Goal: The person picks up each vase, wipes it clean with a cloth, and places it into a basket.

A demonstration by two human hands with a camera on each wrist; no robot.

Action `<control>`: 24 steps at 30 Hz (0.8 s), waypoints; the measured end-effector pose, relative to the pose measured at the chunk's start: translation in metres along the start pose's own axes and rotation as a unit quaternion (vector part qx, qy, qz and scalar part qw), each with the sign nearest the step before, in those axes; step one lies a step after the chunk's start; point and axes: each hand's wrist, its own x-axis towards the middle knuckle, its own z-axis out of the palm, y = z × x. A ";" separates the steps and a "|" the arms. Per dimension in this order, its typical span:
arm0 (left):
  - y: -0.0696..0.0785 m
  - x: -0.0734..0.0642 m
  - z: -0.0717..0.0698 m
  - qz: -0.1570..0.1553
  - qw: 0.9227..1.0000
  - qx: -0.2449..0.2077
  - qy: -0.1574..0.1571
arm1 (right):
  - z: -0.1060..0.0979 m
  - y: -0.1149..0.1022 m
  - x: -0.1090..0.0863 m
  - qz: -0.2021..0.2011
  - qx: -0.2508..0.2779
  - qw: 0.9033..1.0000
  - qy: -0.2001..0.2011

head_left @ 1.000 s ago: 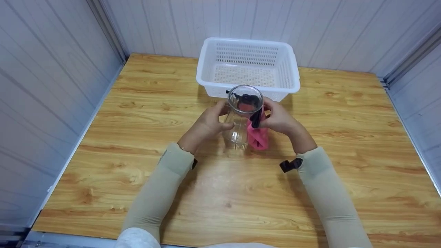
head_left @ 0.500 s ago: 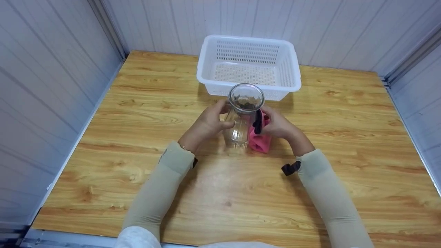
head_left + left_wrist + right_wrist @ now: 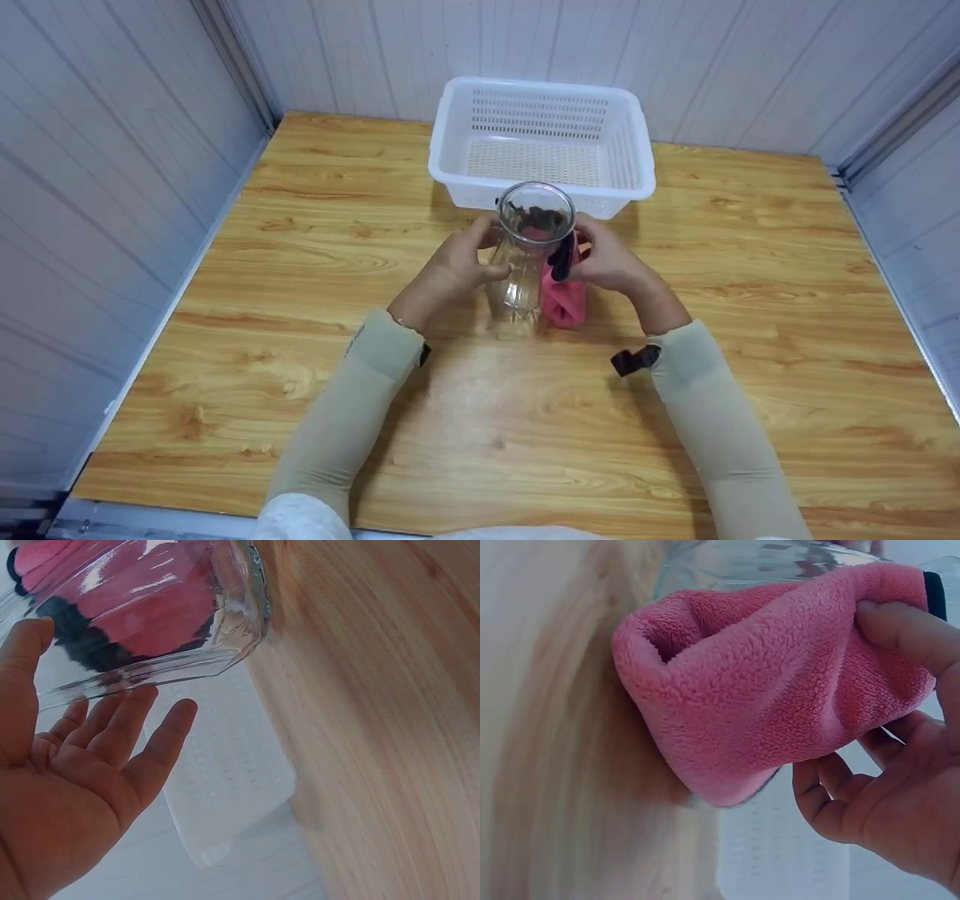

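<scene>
A tall clear glass jar (image 3: 517, 281) with a round open rim stands upright in front of me. My left hand (image 3: 454, 262) grips its left side below the rim, thumb in front and fingers behind. On the opposite side, my right hand (image 3: 611, 259) pinches a pink fleecy cloth (image 3: 742, 682) with black edging, thumb on the near face. The folded cloth (image 3: 564, 300) lies along the jar's right wall and shows through the glass (image 3: 150, 585) in the left wrist view. The right fingers behind the cloth are partly hidden.
A white perforated plastic basket (image 3: 442, 161) stands behind the jar, near the back wall. Wood-grain tabletop (image 3: 480, 442) surrounds everything, with pale panel walls (image 3: 352, 60) at the back and sides. Black straps (image 3: 634, 361) sit at the sleeve cuffs.
My right hand has slid the cloth down the jar's side and then back up. The left hand and the jar have stayed in nearly the same place.
</scene>
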 end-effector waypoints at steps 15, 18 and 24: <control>-0.003 0.000 0.000 0.016 1.000 -0.006 -0.003 | -0.002 -0.047 -0.013 0.021 0.003 1.000 -0.008; -0.003 0.000 0.000 0.021 1.000 -0.001 -0.002 | 0.000 -0.045 -0.012 0.027 -0.008 0.999 -0.017; -0.003 0.000 0.000 0.016 1.000 0.009 0.000 | 0.004 -0.027 -0.011 0.023 -0.019 0.999 -0.033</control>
